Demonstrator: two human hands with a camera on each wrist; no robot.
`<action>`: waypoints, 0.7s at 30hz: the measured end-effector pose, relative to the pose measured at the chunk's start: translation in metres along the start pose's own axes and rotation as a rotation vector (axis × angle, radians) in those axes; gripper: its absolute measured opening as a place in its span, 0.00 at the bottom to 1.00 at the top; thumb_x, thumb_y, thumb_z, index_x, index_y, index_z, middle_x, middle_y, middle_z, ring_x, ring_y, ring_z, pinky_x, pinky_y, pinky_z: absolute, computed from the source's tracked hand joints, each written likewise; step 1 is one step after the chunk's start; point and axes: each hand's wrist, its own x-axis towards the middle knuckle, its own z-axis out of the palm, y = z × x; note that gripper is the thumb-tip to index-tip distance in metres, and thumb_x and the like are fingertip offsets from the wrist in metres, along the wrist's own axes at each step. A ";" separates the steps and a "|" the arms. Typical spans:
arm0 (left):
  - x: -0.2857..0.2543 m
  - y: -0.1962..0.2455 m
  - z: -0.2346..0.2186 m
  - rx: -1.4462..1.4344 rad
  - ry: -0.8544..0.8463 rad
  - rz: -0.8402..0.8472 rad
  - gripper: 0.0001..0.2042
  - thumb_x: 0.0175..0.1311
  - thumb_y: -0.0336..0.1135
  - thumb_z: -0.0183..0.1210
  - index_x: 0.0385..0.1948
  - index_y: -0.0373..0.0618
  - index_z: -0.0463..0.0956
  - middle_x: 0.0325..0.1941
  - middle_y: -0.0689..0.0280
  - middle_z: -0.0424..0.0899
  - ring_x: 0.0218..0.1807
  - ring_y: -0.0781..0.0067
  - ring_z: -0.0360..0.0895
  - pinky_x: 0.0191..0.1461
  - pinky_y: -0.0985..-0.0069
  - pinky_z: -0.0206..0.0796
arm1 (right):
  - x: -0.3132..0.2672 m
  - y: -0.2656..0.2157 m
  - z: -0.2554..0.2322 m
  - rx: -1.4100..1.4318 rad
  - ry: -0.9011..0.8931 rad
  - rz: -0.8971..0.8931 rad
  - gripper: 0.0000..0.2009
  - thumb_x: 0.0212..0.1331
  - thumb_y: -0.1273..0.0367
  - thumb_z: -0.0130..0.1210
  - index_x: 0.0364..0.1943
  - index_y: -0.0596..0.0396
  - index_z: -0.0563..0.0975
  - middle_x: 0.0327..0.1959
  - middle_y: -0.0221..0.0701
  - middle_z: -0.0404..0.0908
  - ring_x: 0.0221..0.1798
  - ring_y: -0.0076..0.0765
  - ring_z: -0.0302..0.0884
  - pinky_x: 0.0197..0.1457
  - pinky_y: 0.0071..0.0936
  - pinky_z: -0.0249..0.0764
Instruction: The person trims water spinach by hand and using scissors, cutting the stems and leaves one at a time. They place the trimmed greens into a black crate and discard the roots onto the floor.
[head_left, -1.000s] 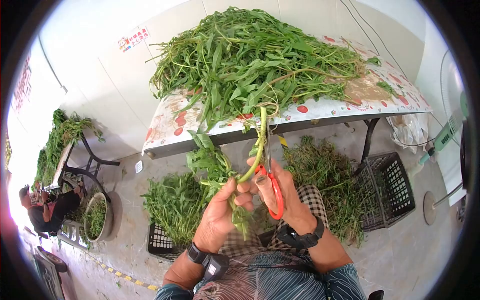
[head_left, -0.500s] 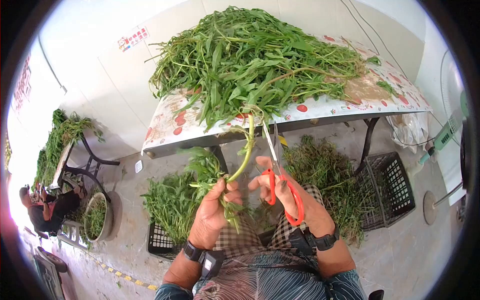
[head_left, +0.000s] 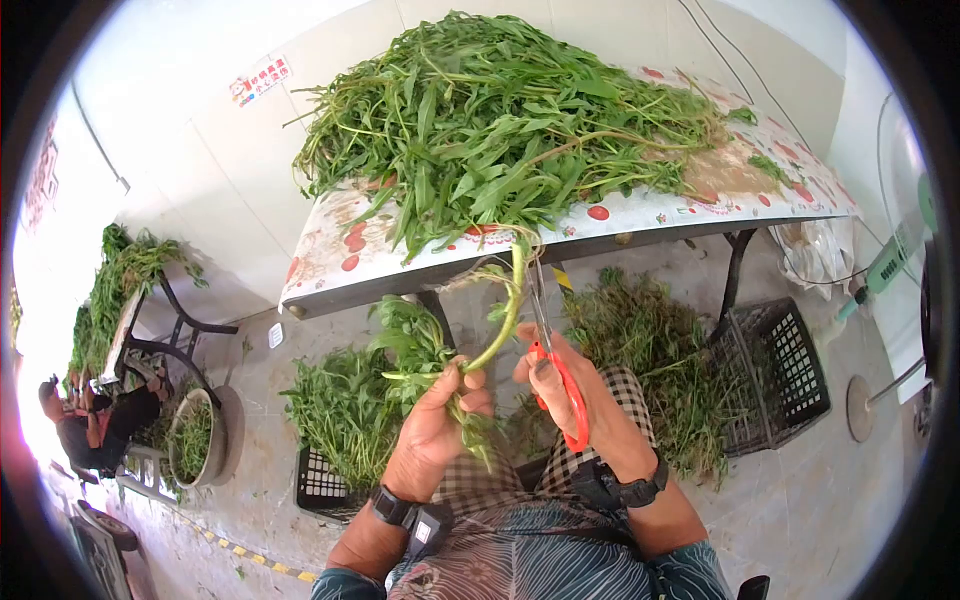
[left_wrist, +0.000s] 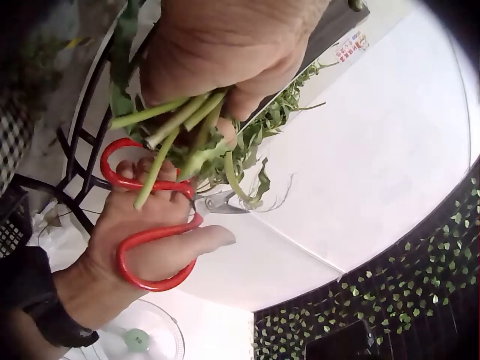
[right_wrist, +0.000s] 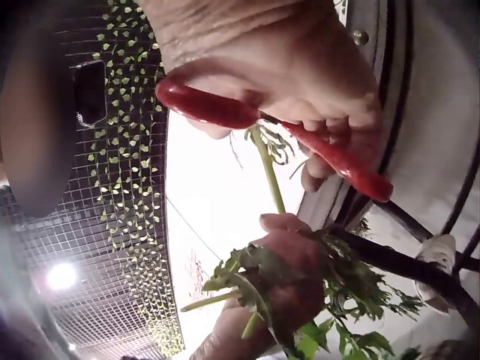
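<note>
In the head view my left hand pinches a small bunch of leafy green stems. One thick pale stem curves up from it, with thin roots at its top. My right hand has thumb and fingers through the loops of red-handled scissors. The blades point up close beside the thick stem, slightly apart. In the left wrist view, several cut stem ends stick out below the left hand, and the scissors' blades are near the rooty end. The right wrist view has the left hand beneath the scissors.
A large heap of leafy greens covers the table, over a patterned tablecloth. Below stand a crate of greens, a heap of stalks and a black crate. Another person sits at far left.
The scissors first swung right, away from the thick stem, with their blades parting. Now they are back close beside it, blades nearer together. My left hand shifted left, then slightly right, still holding the bunch.
</note>
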 end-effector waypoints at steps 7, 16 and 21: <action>0.000 -0.008 -0.009 0.060 0.031 -0.048 0.10 0.55 0.38 0.59 0.38 0.52 0.71 0.32 0.70 0.73 0.28 0.78 0.64 0.35 0.79 0.59 | 0.007 -0.002 0.001 0.107 0.017 0.072 0.32 0.51 0.37 0.42 0.38 0.56 0.67 0.26 0.29 0.71 0.27 0.21 0.64 0.31 0.20 0.64; 0.004 -0.012 -0.012 0.065 0.028 -0.100 0.11 0.56 0.39 0.58 0.38 0.52 0.71 0.31 0.70 0.74 0.29 0.78 0.65 0.38 0.76 0.60 | 0.007 -0.002 0.001 0.217 0.001 0.116 0.40 0.49 0.35 0.42 0.49 0.61 0.67 0.22 0.28 0.70 0.23 0.20 0.64 0.26 0.17 0.63; 0.004 -0.010 -0.012 0.042 0.087 -0.104 0.10 0.57 0.39 0.57 0.38 0.51 0.71 0.30 0.70 0.73 0.27 0.78 0.65 0.35 0.76 0.61 | 0.008 -0.005 -0.007 0.302 0.034 0.146 0.33 0.54 0.41 0.43 0.50 0.57 0.67 0.23 0.31 0.74 0.23 0.23 0.67 0.26 0.19 0.65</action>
